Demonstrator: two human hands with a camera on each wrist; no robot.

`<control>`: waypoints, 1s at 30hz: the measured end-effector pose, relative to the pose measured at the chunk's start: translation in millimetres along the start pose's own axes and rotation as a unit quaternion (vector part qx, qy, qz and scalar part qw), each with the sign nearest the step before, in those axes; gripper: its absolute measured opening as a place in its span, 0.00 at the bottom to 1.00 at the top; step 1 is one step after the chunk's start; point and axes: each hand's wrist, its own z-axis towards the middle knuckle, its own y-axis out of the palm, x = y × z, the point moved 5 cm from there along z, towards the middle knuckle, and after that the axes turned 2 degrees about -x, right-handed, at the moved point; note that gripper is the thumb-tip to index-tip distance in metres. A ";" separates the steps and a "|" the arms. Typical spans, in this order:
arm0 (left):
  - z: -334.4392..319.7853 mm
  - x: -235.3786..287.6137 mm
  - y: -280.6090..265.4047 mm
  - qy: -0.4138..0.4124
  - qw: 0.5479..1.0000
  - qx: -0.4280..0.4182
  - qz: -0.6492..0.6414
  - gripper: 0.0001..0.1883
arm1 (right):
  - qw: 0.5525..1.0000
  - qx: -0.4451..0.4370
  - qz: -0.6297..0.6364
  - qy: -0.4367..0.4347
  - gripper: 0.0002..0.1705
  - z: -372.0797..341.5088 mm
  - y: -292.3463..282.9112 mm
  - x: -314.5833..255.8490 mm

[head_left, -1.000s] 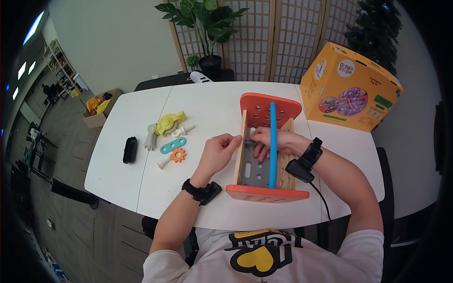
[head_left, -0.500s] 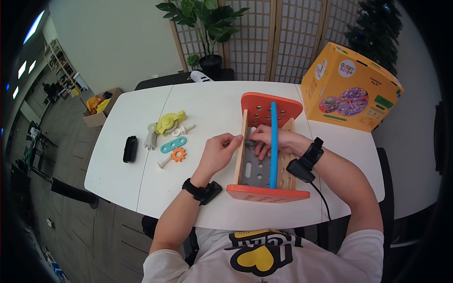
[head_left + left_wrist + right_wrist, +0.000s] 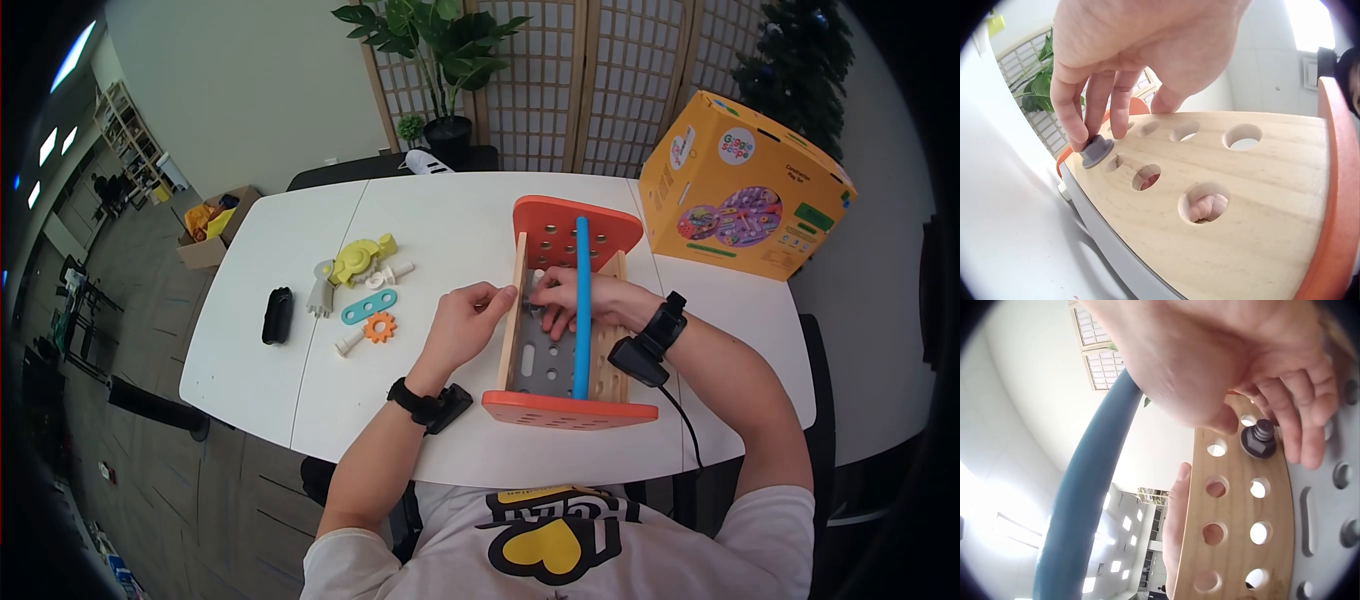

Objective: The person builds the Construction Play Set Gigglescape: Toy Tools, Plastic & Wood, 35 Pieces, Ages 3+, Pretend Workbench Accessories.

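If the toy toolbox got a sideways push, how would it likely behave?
The toy toolbox would probably slide before tipping, as it stands broad on a smooth-looking table. It looks stiff: the blue bar spans between both orange end panels. It may be light for its size, being open-topped with perforated wooden sides.

A dark-grey hexagonal threaded piece (image 3: 1259, 445) and a pale, grained wooden board (image 3: 1238, 509) contrast with an orange-red perforated panel (image 3: 570, 407), a bright-blue round bar (image 3: 582, 320), a turquoise oblong strip (image 3: 378, 302) and an orange toothed gear (image 3: 369, 330).
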 end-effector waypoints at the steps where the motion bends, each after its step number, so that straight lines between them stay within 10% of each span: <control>1: 0.0 0.4 -0.1 0.000 1.000 -0.001 -0.001 0.25 | 1.000 0.000 -0.011 -0.011 0.22 1.5 -0.2 2.0; 30: -0.8 3.5 -1.2 0.000 1.000 0.001 0.012 0.26 | 0.999 -0.016 -0.018 -0.033 0.23 7.6 -1.4 7.7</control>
